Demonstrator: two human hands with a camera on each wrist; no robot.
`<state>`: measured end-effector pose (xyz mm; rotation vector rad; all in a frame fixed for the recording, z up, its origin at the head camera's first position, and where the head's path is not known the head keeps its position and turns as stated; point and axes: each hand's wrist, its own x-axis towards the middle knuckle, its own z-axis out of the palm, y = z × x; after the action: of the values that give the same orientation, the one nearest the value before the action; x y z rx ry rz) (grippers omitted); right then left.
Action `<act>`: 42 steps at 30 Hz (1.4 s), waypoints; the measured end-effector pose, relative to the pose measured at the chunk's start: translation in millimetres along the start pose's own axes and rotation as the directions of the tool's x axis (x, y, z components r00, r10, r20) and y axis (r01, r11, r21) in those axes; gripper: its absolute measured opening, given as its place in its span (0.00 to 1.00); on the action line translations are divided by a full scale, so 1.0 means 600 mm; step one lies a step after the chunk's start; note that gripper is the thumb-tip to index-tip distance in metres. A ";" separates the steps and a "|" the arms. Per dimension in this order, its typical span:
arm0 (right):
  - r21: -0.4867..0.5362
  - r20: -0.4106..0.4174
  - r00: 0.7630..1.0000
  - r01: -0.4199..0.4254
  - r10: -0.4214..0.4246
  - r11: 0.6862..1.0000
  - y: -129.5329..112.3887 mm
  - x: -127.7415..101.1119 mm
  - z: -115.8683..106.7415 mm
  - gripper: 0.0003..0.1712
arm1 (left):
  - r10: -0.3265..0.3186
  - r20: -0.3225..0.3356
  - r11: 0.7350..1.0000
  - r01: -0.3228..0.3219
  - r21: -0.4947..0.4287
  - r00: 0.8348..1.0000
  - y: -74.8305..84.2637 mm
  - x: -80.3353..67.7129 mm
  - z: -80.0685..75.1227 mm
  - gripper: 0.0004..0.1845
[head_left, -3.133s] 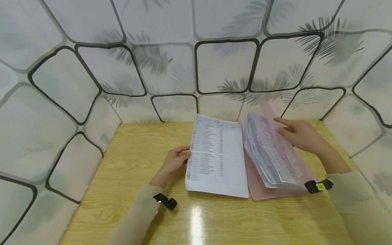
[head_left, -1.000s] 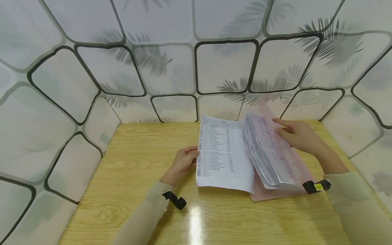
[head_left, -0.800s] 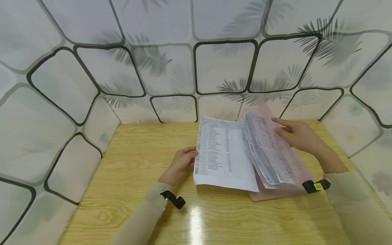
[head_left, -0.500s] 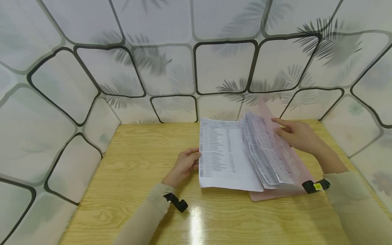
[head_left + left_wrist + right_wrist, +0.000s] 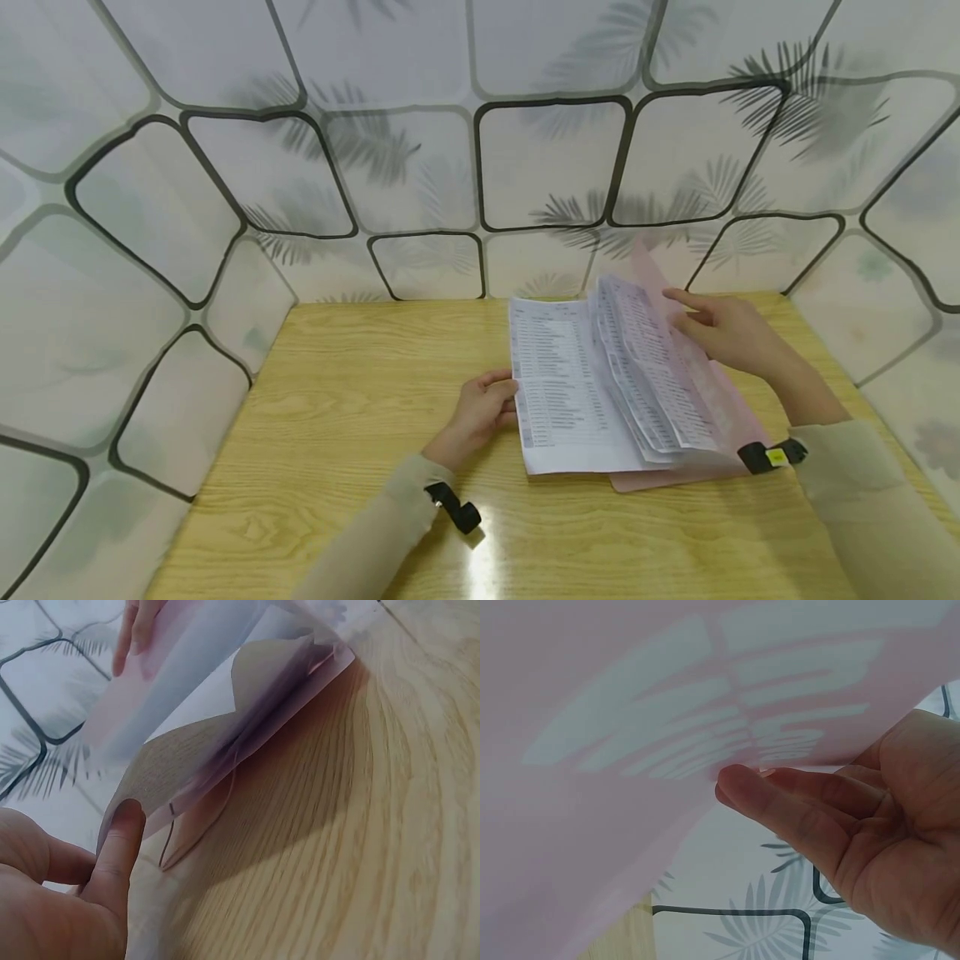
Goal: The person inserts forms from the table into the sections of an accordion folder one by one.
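Observation:
A printed sheet of paper (image 5: 562, 408), covered in rows of text, has its left edge pinched between the thumb and fingers of my left hand (image 5: 476, 414). Its right side lies within a pale pink see-through folder (image 5: 651, 481). More printed sheets (image 5: 648, 367) stand tilted and fanned inside the folder, behind its raised front cover. My right hand (image 5: 735, 329) pinches that cover at its outer edge and holds it up. In the left wrist view, the sheet curls upward above the table, thumb (image 5: 120, 847) at its edge. The right wrist view shows the cover's printed pale pattern (image 5: 727, 705).
A light wood-grain table (image 5: 352, 400) carries the papers. Patterned cloth walls (image 5: 420, 167) with leaf prints and dark outlines rise at the back and both sides. The folder's upper part stands near the back wall. Black straps (image 5: 772, 456) sit on both wrists.
My left hand has moved right with the sheet, sliding its right side further into the folder beside the fanned sheets. The right hand has stayed nearly still, holding the cover up.

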<state>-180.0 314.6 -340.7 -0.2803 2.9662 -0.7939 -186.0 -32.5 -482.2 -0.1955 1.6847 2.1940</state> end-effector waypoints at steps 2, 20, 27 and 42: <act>0.002 0.001 1.000 0.000 0.000 1.000 -0.001 0.000 0.000 0.31 | 0.001 0.008 1.000 -0.001 -0.005 1.000 -0.002 0.000 0.006 0.20; -0.006 -0.011 1.000 0.006 -0.006 1.000 -0.011 -0.003 -0.001 0.30 | -0.007 0.051 1.000 0.006 0.026 0.999 -0.016 0.001 0.055 0.18; -0.028 -0.026 0.999 0.021 -0.022 0.999 -0.013 -0.002 -0.002 0.30 | -0.014 0.078 1.000 0.012 0.025 0.997 -0.020 0.003 0.068 0.18; -0.017 -0.050 0.997 0.054 -0.054 0.998 -0.017 -0.006 -0.005 0.29 | -0.003 0.091 1.000 0.001 0.030 0.996 -0.025 0.007 0.098 0.17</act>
<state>-174.9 307.7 -333.0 -0.3479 3.0249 -0.7959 -177.8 27.9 -480.5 -0.0878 1.6658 2.1414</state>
